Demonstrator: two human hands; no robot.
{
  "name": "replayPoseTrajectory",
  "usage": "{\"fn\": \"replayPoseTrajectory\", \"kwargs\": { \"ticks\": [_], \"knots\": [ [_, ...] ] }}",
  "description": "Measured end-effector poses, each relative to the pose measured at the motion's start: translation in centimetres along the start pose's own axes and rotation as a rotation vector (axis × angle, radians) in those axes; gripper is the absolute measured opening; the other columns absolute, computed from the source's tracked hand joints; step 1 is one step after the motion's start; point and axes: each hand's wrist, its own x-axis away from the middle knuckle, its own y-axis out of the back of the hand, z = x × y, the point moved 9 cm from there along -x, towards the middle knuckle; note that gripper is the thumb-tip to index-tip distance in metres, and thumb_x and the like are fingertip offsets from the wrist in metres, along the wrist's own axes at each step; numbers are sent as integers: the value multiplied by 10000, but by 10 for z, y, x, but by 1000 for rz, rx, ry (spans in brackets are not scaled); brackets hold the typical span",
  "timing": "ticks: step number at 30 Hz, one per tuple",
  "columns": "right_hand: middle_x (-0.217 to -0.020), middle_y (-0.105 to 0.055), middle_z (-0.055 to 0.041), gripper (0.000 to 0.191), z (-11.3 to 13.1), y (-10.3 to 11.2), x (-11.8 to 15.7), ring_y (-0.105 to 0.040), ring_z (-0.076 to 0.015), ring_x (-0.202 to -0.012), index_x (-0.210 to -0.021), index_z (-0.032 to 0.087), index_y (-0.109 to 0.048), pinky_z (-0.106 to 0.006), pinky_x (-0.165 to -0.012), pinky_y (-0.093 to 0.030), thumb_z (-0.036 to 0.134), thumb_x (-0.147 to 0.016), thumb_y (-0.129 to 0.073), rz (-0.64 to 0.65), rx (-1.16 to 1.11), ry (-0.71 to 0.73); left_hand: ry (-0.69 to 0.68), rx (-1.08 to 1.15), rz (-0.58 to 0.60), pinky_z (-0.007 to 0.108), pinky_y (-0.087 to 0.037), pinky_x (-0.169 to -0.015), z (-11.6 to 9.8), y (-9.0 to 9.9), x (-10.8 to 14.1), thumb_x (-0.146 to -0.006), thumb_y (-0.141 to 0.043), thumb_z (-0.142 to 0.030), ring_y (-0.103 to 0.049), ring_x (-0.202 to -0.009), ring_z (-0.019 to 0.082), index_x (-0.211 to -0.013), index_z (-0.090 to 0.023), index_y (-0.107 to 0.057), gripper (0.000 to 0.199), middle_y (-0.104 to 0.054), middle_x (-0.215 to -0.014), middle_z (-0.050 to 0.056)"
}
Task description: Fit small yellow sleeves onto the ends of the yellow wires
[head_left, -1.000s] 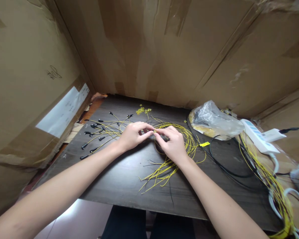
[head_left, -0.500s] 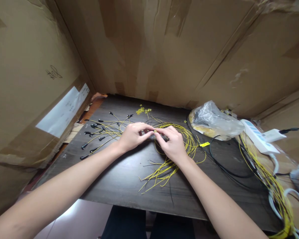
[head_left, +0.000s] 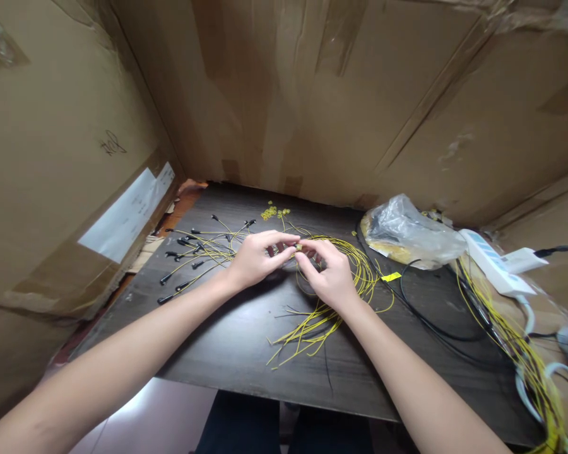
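Observation:
Over the dark table my left hand [head_left: 260, 257] and my right hand [head_left: 330, 271] meet at their fingertips. Between them is a tiny yellow piece [head_left: 298, 247], pinched by the fingers of both; its shape is too small to tell. Beneath and beside my right hand lies a coil of yellow and black wires [head_left: 362, 268], its loose ends [head_left: 303, 337] fanned toward the front. Black connectors [head_left: 184, 241] on thin wires spread out left of my left hand. Beyond the hands sits a small pile of yellow pieces [head_left: 271, 212].
A clear plastic bag [head_left: 411, 230] lies at the back right beside a white power strip [head_left: 495, 261]. Black cables [head_left: 435, 328] and a yellow wire bundle [head_left: 525, 353] run along the right side. Cardboard walls [head_left: 284, 94] enclose the table [head_left: 208, 353].
My right hand's thumb and index finger have parted a little more around the small piece. The whole view has shifted slightly.

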Motion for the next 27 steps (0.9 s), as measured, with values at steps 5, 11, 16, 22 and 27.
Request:
{"fn": "replayPoseTrajectory", "kwargs": {
  "ticks": [5, 11, 16, 22, 27],
  "knots": [
    [-1137, -673, -91, 385, 5, -5, -1, -595, -273, -1021, -1194, 232, -662, -455, -902, -516, 339, -836, -759, 25, 49, 9, 313, 492, 8, 245, -555, -648, 9, -2, -11, -876, -724, -345, -714, -835, 173, -1054, -164, -757, 256, -771, -993, 87],
    [-980, -707, -69, 188, -14, 15, -16, -595, -248, -993, -829, 233, -677, -456, -949, -466, 314, -967, -579, -114, 60, -80, 555, 949, -158, 203, -541, -598, 27, 15, -22, -867, -747, -329, -707, -856, 147, -1052, -185, -667, 248, -740, -1130, 87],
    [-677, -623, -5, 258, -45, 36, -42, -590, -170, -657, -846, 202, -637, -306, -655, -485, 424, -953, -560, -208, -206, -298, 836, 1190, -551, 155, -503, -571, 70, 39, -7, -941, -635, -162, -687, -734, 77, -944, -186, -638, 24, -760, -1015, 23],
    [-616, -523, 31, 164, -52, 85, -79, -445, -119, -520, -890, 188, -677, -260, -504, -376, 345, -889, -633, -412, -120, -237, 911, 1305, -865, 133, -496, -571, 101, 56, 7, -1004, -518, -95, -657, -625, 48, -828, -149, -592, 199, -710, -780, 10],
    [-585, -466, 41, 121, -63, 119, -104, -428, -126, -507, -936, 200, -679, -274, -516, -375, 306, -912, -624, -466, -7, -193, 902, 1268, -1028, 143, -517, -597, 117, 68, 17, -994, -509, -64, -645, -613, 52, -810, -136, -577, 209, -677, -725, 8]
  ]
}}
